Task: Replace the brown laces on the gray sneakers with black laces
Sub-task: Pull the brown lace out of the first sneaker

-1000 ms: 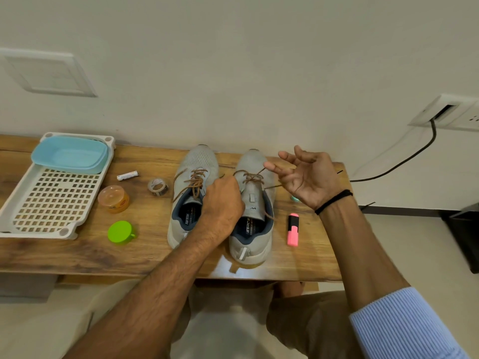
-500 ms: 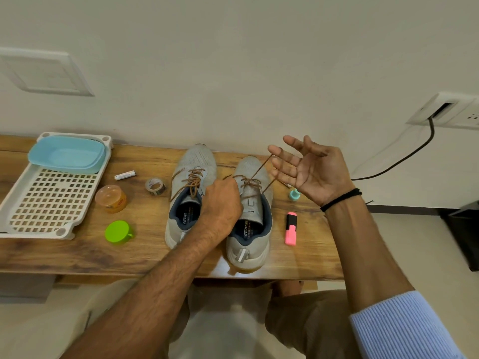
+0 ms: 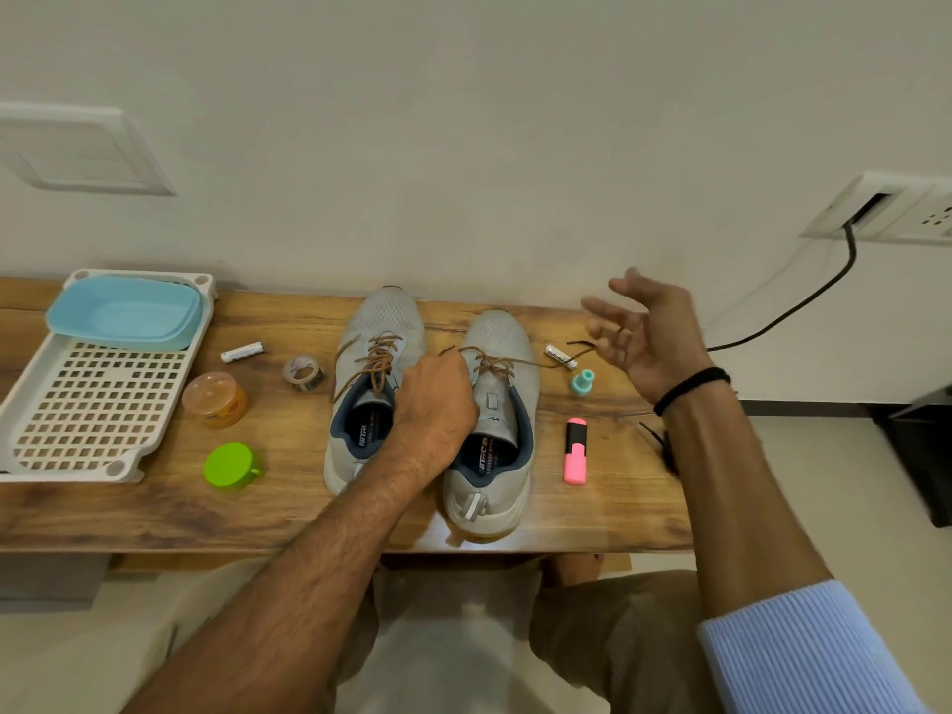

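Brown laces run across the right gray sneaker, one end drawn out toward 3 o'clock to the right hand. That hand hovers above the wooden table, fingers spread wide & blurred; the lace tip sits at the fingertips, but whether it's truly pinched I can't tell. Left hand is curled down over the gap btw. the two shoes, knuckles up, fingers closed near the top eyelets of the right shoe; it looks to be pinning the lace or tongue, exact hold hidden. Left gray sneaker sits just beside, at 9 o'clock of its mate, still fully laced in brown. A dark lace-like cord shows at the table edge at 4 o'clock, partly behind the right wrist — prob. the black laces, not certain.

Risks, as I judge: a hard pull could drag the shoe sideways if the left hand eases off, or snag the lace in an eyelet. The swinging end passes right over the AA battery & teal cap at 3 o'clock; both could get flicked off. Pink highlighter lies close too.

Other stuff is well apart at 9 o'clock: tape roll, orange jar, green lid, second battery, white tray w/ blue tub. None blocks the work.
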{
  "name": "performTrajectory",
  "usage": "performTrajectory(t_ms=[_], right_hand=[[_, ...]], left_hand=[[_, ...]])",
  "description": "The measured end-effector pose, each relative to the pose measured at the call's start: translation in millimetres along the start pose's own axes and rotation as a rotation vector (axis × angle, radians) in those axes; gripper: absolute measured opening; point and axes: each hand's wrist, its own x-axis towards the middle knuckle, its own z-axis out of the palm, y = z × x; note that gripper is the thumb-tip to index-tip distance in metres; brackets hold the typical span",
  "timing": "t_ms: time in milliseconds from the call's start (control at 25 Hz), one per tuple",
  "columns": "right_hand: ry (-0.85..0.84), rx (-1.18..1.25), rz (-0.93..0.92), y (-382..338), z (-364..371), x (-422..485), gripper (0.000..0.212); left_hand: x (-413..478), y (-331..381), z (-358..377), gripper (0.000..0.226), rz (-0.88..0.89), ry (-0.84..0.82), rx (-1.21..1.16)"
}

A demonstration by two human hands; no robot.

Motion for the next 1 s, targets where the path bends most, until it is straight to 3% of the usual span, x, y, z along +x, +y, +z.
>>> performTrajectory(t_ms=[80, 120, 200, 280, 320, 400, 480, 560, 640, 760, 1000], right_hand=[[0.227, -0.819, -0.193, 17.8, -1.6, 8.0, 0.056], [0.235, -1.092, -0.259, 27.1, 1.2, 11.3, 0.066], [0.178, -1.287, -0.376, 37.0, 9.3, 14.7, 0.081], [0.019, -1.139, -0.517, 35.3, 19.0, 12.7, 0.081], [-0.087, -0.861, -0.524, 30.5, 23.3, 9.6, 0.073], [-0.298, -0.159, -0.304, 17.8, 29.2, -3.3, 0.043], [-0.51, 0.135, -0.07, 5.9, 27.7, -16.4, 0.04], [-0.701, 0.06, 0.031, 2.4, 24.9, -23.6, 0.044], [-0.885, -0.165, 0.07, 10.2, 22.3, -23.1, 0.051], [-1.014, -0.37, 0.176, 16.1, 15.8, -18.3, 0.072], [-1.381, -0.206, 0.239, -4.6, -1.2, -32.3, 0.103]], left_hand=[[0.1, 2.2, -0.4, 0.022, -0.003, -0.008, -0.006], [-0.4, 2.7, -1.0, 0.023, -0.006, -0.009, -0.009], [-0.8, 2.9, -1.6, 0.025, -0.007, -0.011, -0.009], [-1.2, 1.9, -2.2, 0.026, -0.009, -0.015, -0.008], [-1.2, 1.7, -2.2, 0.026, -0.009, -0.015, -0.011], [-1.0, 1.4, -1.8, 0.025, -0.007, -0.014, -0.02], [-1.4, 1.1, -2.0, 0.024, -0.009, -0.01, -0.021], [-0.8, 0.9, -1.4, 0.025, -0.014, -0.004, -0.021], [-0.6, 1.2, -0.6, 0.023, -0.017, 0.005, -0.018], [-0.6, 1.7, -0.9, 0.022, -0.014, -0.002, -0.013], [-0.6, 2.1, -3.4, 0.023, -0.021, -0.018, -0.02]])
